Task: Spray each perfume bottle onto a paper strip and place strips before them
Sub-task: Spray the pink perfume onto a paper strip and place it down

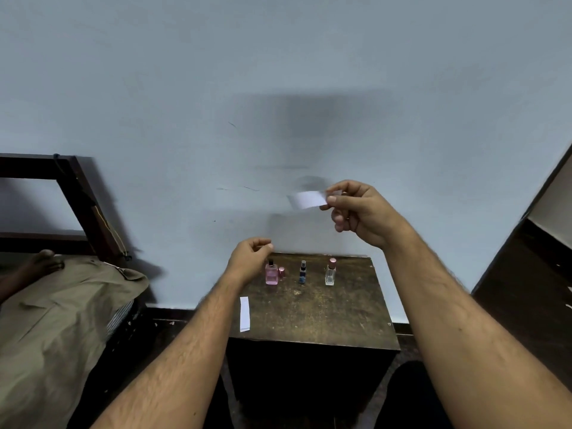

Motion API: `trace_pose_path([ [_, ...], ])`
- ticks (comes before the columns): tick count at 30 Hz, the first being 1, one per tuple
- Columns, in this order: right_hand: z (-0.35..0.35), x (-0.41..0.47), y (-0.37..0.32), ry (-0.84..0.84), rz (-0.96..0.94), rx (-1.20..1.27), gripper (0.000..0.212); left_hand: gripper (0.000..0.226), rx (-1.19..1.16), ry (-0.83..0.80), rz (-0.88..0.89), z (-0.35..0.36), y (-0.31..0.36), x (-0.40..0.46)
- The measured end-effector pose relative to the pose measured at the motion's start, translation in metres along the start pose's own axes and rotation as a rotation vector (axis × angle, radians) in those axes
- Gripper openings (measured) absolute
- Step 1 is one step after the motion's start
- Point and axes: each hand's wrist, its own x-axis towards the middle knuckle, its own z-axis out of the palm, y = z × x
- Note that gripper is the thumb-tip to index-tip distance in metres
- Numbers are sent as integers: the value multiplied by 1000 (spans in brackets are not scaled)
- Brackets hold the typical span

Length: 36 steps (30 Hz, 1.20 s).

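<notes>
**Q:** Head view is given; what is held, and where are the task's things?

**A:** A paper strip point(306, 199) is pinched at one end by the right hand point(360, 212), right of the frame's centre, raised against the wall and well above the table point(325, 317). The left hand point(249, 258) is seen with fingers loosely curled and nothing held, just above the pink bottle point(271, 273). The pink cap point(281, 271) has been set beside that bottle. The blue bottle point(302, 272) and the clear bottle point(330, 272) stand in the same row, lower centre. A second strip point(244, 314) lies flat near the table's left edge.

**Q:** How should the step be done well?

**A:** Probably the pink bottle should be lifted, its nozzle aimed at the strip's free end, the pinching fingers kept clear of the mist.

**Q:** Can any writing be read?

**A:** None can be made out; the bottles are too small.
</notes>
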Motion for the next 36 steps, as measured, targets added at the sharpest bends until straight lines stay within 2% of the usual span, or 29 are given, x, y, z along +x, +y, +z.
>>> trace_pose_path([
  [1, -1, 2, 5, 60, -10, -201, 14, 32, 27, 17, 15, 0, -1, 0],
  [3, -3, 5, 18, 151, -55, -834, 13, 37, 109, 38, 39, 0, -2, -3],
  [4, -4, 6, 22, 166, -58, -915, 13, 40, 148, 41, 50, 1, -3, -4],
  [8, -2, -4, 2, -39, -68, -195, 13, 44, 246, 29, 69, 2, -10, -8],
  [10, -4, -5, -7, -79, -67, -28, 13, 45, 291, 40, 79, 3, -14, -8],
  [11, -4, -3, -5, -3, -77, -147, 15, 45, 310, 50, 83, 3, -16, -8],
  [13, -6, 1, 5, 179, -101, -790, 15, 45, 342, 68, 91, 3, -19, -9],
  [14, -7, 2, 11, 215, -78, -924, 14, 46, 350, 69, 92, 3, -20, -10],
  [15, -6, -1, 13, 162, -52, -798, 12, 45, 352, 67, 91, 3, -21, -12],
  [18, 1, -12, 6, 26, -58, -107, 14, 47, 352, 71, 92, 4, -22, -16],
  [20, -2, -15, 1, 8, -22, 120, 17, 49, 358, 76, 94, 5, -22, -19],
  [21, -4, -14, 2, 32, 0, 76, 17, 50, 371, 82, 100, 6, -22, -20],
  [22, -6, -13, 6, 93, 15, -153, 17, 51, 386, 84, 108, 6, -21, -22],
  [24, -8, -15, 14, 158, 31, -874, 16, 55, 405, 77, 125, 9, -19, -26],
  [25, -7, -18, 15, 185, 31, -991, 15, 56, 429, 68, 147, 10, -17, -29],
  [26, -7, -21, 13, 166, 14, -849, 13, 55, 462, 56, 179, 12, -16, -32],
  [28, -4, -28, -2, 103, -72, -395, 10, 54, 532, 43, 262, 15, -13, -37],
  [30, -8, -33, -18, 21, -102, -7, 12, 63, 635, 24, 317, 16, -15, -39],
  [31, -10, -33, -21, -5, -85, 99, 13, 68, 700, 6, 326, 16, -18, -39],
  [32, -12, -32, -18, 19, -62, 99, 14, 70, 759, -6, 331, 16, -20, -39],
  [33, -12, -31, -12, 102, -37, -69, 14, 72, 801, -13, 335, 16, -21, -40],
  [35, -16, -30, 10, 236, -16, -755, 12, 72, 850, -15, 351, 16, -21, -43],
  [36, -15, -32, 17, 249, 5, -882, 11, 72, 864, -9, 360, 15, -21, -44],
])
